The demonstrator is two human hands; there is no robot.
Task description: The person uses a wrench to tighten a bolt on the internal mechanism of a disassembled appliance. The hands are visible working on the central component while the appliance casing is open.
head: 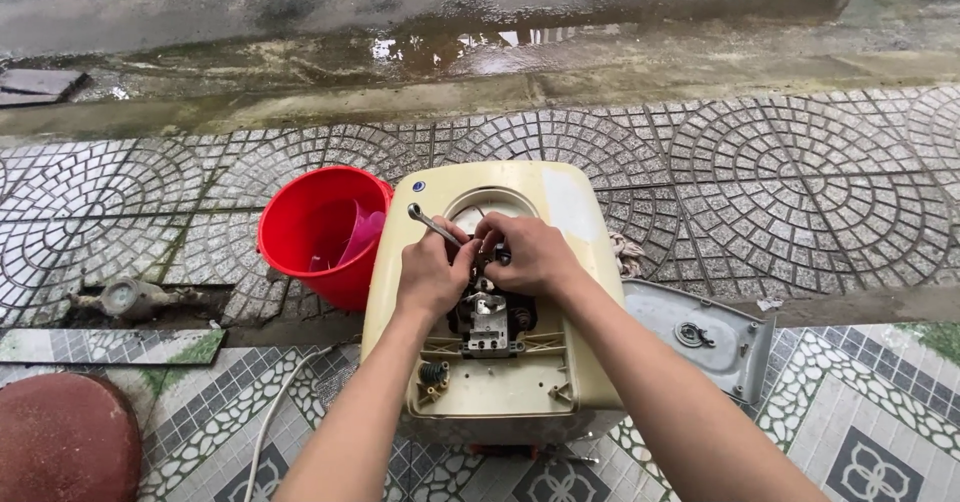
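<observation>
A cream-coloured water heater body (560,212) lies on the tiled ground with its cover off, showing metal parts and wiring (488,324) in the middle. My left hand (432,270) grips a metal wrench (428,223) whose ring end sticks up to the left. My right hand (530,254) is closed on a small dark fitting at the top of the inner assembly, fingertips touching the left hand.
A red bucket (300,224) with a pink scoop inside stands left of the heater. The grey removed cover (700,337) lies to the right. A white cable (268,417) runs at lower left. A water meter (122,297) sits far left, a wet gutter beyond.
</observation>
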